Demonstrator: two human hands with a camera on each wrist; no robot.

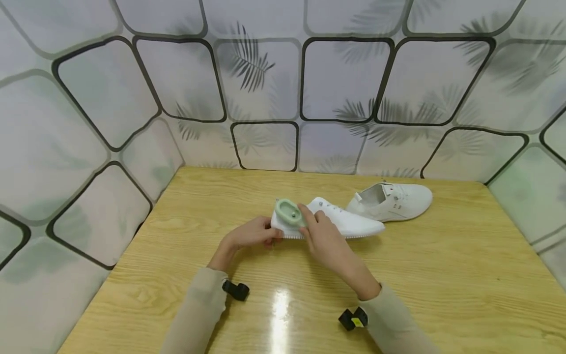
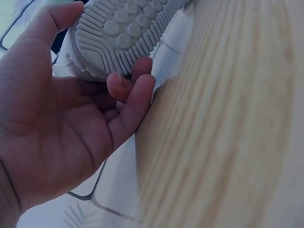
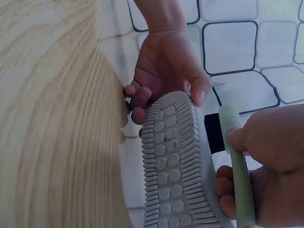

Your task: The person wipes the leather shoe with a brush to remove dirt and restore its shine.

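Note:
A white lace-up shoe [image 1: 358, 224] is held tilted above the table, its ribbed, studded sole [image 3: 168, 164] facing the right wrist camera. At the heel, my left hand [image 1: 253, 232] grips it, thumb on one side and fingers curled under the sole's edge. My right hand [image 1: 328, 242] holds a pale green brush [image 1: 288, 212] by its handle, thumb pressed on its back. Its black bristles [image 3: 214, 133] lie against the side of the shoe near the heel. The second white shoe [image 1: 404, 202] stands behind and to the right.
The wooden table [image 1: 442, 275] runs under both arms, with a patterned wall [image 1: 265, 98] along its back edge and on both sides. Black wrist cameras are strapped at both sleeves [image 1: 194, 305].

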